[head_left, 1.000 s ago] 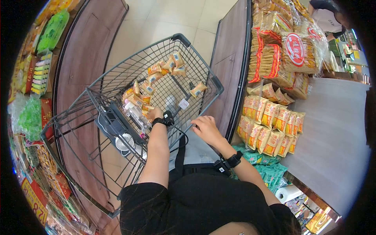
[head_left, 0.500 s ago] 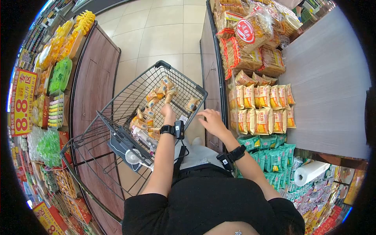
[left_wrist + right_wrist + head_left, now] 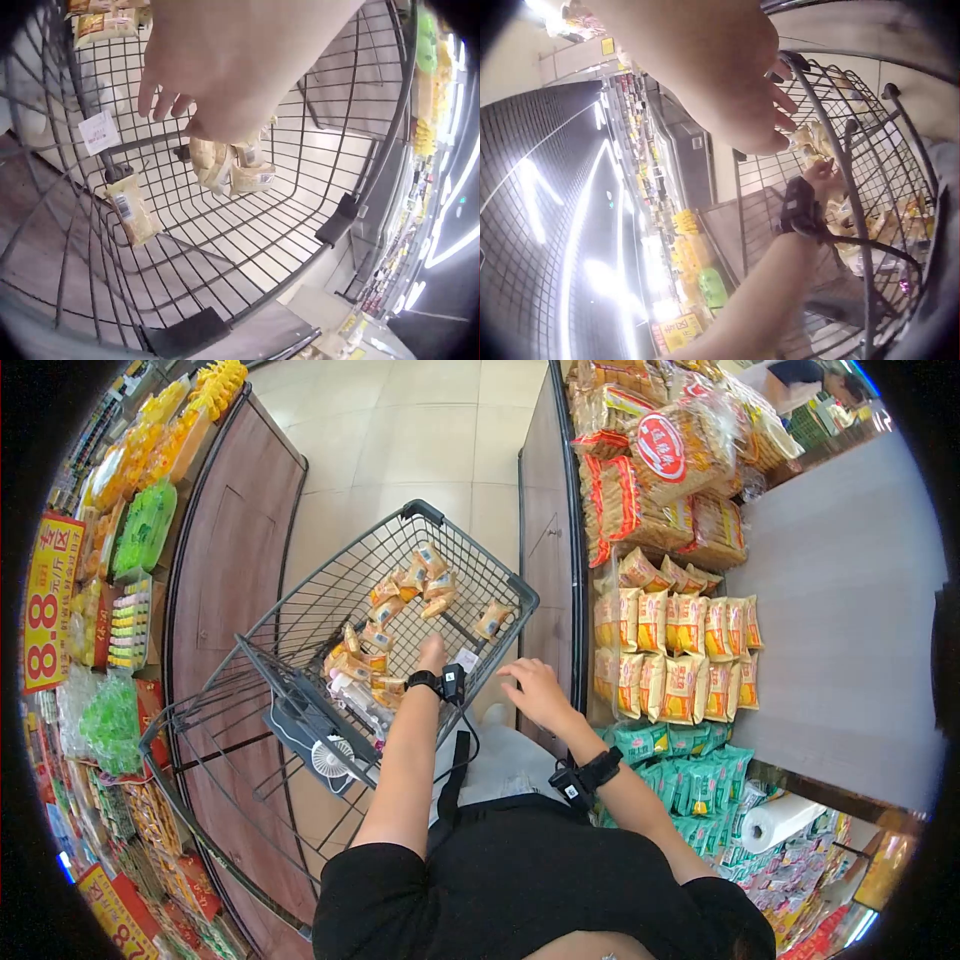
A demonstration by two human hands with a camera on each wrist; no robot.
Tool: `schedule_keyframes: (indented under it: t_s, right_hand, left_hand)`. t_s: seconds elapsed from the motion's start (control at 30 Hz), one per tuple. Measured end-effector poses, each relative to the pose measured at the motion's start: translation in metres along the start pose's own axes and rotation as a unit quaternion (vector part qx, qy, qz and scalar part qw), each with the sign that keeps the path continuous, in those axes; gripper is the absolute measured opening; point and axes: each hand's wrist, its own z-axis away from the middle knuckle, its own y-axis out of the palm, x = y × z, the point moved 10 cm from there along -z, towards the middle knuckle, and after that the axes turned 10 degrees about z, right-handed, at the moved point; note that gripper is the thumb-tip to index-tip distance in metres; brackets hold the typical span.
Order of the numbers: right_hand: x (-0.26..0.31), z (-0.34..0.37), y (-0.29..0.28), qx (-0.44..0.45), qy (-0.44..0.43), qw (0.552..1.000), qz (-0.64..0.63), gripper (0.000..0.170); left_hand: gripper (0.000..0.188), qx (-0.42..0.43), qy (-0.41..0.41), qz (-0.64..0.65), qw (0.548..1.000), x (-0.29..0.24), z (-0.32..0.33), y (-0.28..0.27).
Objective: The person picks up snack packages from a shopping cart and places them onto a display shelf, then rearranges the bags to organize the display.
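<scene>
The left hand (image 3: pixel 432 652) reaches down into the cart, fingers loose, with no packet showing in its grasp. The right hand (image 3: pixel 537 690) hangs relaxed and empty, at about 4 o'clock from the left, just beyond the basket's side.

The yellow-wrapped packets lie in the wire cart (image 3: pixel 424 510) in 2 groups and 1 stray: the far cluster (image 3: pixel 412 575) towards 12 o'clock from the left hand, the near cluster (image 3: pixel 350 665) at 9, and the lone packet (image 3: pixel 491 620) at 2. The step looks like sorting or adding to these. If so, lift each packet by its middle with light pressure, since the wrappers seem puffed and could burst, and set it down flat rather than dropping it. Keep the left wrist's cable clear of the wires; it could snag. The right hand might steady the rim.

Further out, a white fan (image 3: pixel 333 757) sits between 7 and 8 o'clock from the left hand. From the right hand, matching shelf packets (image 3: pixel 685 685) stand at about 3 and green packets (image 3: pixel 700 790) at 4.
</scene>
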Motion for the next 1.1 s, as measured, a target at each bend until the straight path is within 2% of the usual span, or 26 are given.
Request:
schedule_keyframes:
  t_s: [0.07,0.13,0.3,0.33,0.43,0.53,0.67,0.7,0.8,0.83,0.97,1.1]
  right_hand:
    - [0.003,-0.009,0.009,-0.003,-0.015,1.0,-0.02,0.019]
    - [0.007,-0.02,0.016,-0.023,-0.027,0.999,-0.041,0.017]
    - [0.025,-0.047,0.051,0.009,-0.112,0.993,0.038,0.017]
    - [0.025,-0.05,0.06,0.02,-0.122,0.991,0.058,0.018]
    - [0.018,-0.055,0.085,0.055,-0.114,0.985,0.115,0.02]
    - [0.006,-0.06,0.102,0.115,-0.098,0.978,0.142,0.022]
    - [-0.006,-0.066,0.103,0.101,-0.097,0.982,0.127,0.022]
    - [-0.007,-0.069,0.105,0.099,-0.1,0.982,0.125,0.023]
    - [-0.007,-0.07,0.109,0.092,-0.107,0.982,0.122,0.023]
    - [-0.007,-0.071,0.109,0.089,-0.107,0.982,0.124,0.023]
    - [-0.006,-0.07,0.107,0.083,-0.112,0.982,0.126,0.02]
    - [-0.005,-0.069,0.107,0.064,-0.123,0.98,0.145,0.015]
  left_hand:
    - [0.022,0.034,-0.002,-0.016,0.999,-0.002,-0.011,0.01]
    - [0.03,0.025,-0.004,-0.034,0.999,-0.005,-0.028,0.016]
    - [0.044,0.022,0.024,-0.004,0.999,-0.019,-0.05,0.033]
    - [0.046,0.034,0.003,0.011,0.999,-0.02,-0.048,0.04]
    - [0.051,0.071,-0.063,0.079,0.992,-0.015,-0.049,0.058]
    - [0.051,0.084,-0.068,0.167,0.98,-0.007,-0.06,0.069]
    - [0.049,0.073,-0.061,0.205,0.974,0.008,-0.077,0.067]
    - [0.049,0.081,-0.036,0.205,0.975,0.005,-0.076,0.068]
    - [0.05,0.093,-0.042,0.176,0.979,0.005,-0.075,0.07]
    - [0.054,0.09,-0.09,0.18,0.975,0.011,-0.078,0.073]
    - [0.061,0.119,-0.057,0.212,0.968,-0.009,-0.075,0.085]
    - [0.056,0.05,-0.116,0.253,0.959,0.019,-0.111,0.074]
